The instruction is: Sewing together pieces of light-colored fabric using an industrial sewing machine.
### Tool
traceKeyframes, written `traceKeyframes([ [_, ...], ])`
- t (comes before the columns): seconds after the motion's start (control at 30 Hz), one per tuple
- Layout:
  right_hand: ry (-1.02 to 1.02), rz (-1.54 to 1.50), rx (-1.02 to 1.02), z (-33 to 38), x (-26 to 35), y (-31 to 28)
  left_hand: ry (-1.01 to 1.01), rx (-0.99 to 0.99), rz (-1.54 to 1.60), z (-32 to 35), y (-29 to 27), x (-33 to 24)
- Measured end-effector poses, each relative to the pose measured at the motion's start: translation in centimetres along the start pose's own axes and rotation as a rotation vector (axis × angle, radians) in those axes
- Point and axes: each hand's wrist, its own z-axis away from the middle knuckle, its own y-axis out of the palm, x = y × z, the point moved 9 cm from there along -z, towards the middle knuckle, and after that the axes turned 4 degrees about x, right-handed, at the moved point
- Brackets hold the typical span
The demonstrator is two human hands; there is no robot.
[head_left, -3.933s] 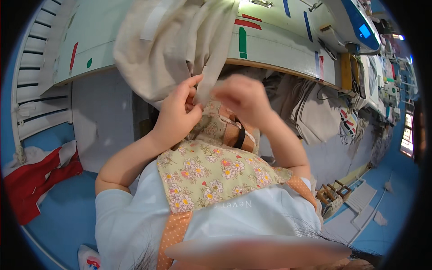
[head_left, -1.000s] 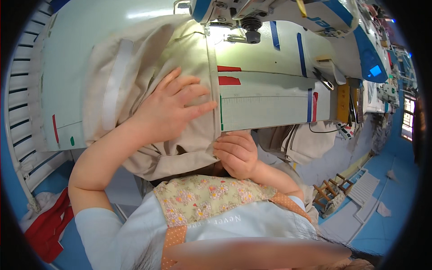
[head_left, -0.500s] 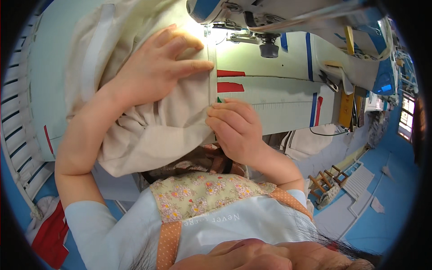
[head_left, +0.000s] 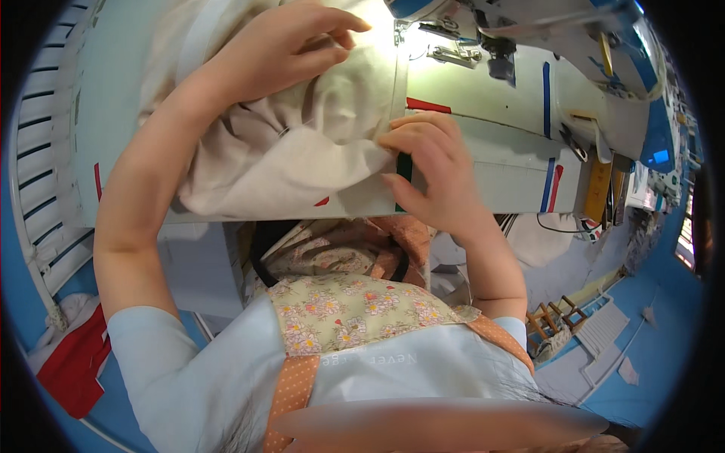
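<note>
Cream fabric [head_left: 302, 162] bunched on pale sewing table [head_left: 498, 162], edge near machine needle [head_left: 438, 53]. Left hand [head_left: 283, 45] flat on top, fingers spread, pressing down. Right hand [head_left: 430, 170] pinching fabric edge between thumb and fingertips.

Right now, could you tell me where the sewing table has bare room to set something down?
Bare table lies right of the right hand, up to the blue and red stripes. The cream fabric under the left hand crowds the middle.
</note>
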Motion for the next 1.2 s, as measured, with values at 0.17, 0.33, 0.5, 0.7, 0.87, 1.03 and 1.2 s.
traceKeyframes([
  [0.17,0.135,-0.239,0.071,-3.5,1.7,1.0,-0.267,-0.004,0.159,4.2,-0.5,-1.3],
  [0.33,0.456,-0.361,0.402,-4.0,1.1,5.6,-0.219,-0.013,-0.322,5.7,-0.2,-3.3],
  [0.5,0.276,-0.355,0.187,2.1,4.1,3.6,-0.097,0.018,-0.523,6.7,0.1,-1.6],
  [0.7,0.148,-0.133,-0.101,6.3,5.4,2.8,0.131,0.023,-0.828,6.6,0.8,-3.9],
  [0.87,0.098,-0.196,-0.208,6.9,5.5,3.2,0.287,0.201,-0.697,10.0,3.3,-5.9],
  [1.03,0.151,-0.2,-0.135,5.9,5.6,3.5,0.224,0.061,-0.613,9.9,2.0,-8.1],
  [1.2,0.16,-0.185,-0.007,5.9,5.5,2.8,0.181,0.157,-0.541,9.6,3.5,-8.6],
])
